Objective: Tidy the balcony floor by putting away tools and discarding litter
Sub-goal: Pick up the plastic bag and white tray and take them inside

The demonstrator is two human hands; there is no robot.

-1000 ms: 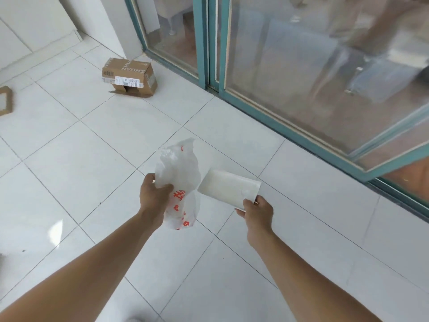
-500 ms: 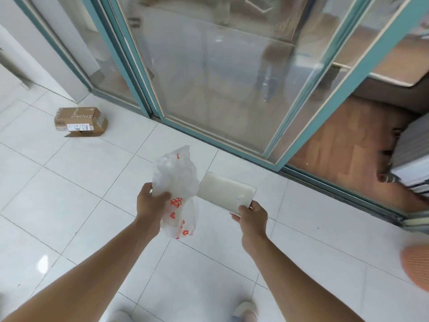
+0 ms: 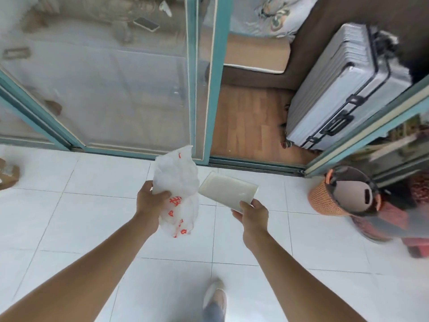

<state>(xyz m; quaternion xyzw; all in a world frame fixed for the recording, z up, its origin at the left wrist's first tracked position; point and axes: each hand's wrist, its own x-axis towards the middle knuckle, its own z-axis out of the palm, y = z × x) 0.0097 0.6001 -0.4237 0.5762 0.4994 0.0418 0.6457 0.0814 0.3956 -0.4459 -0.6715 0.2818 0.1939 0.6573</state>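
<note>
Cardboard box (image 3: 8,176) lies on the tiled floor (image 3: 69,217) at far left. Left hand (image 3: 149,199), fingers curled, grips a crumpled plastic bag (image 3: 178,180) in mid-air. Just beside it, right hand (image 3: 253,214) pinches a white tray (image 3: 227,190) by its near corner. Orange basket (image 3: 322,199) stands at right.

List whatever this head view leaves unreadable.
All in the head view.
Hidden: contents of the plastic bag in the left hand, behind its crumpled film.
Hidden: far face of the white tray in the right hand, turned away.
Cut off: cardboard box, by the left edge.
Blurred: orange basket and its contents, by motion.
</note>
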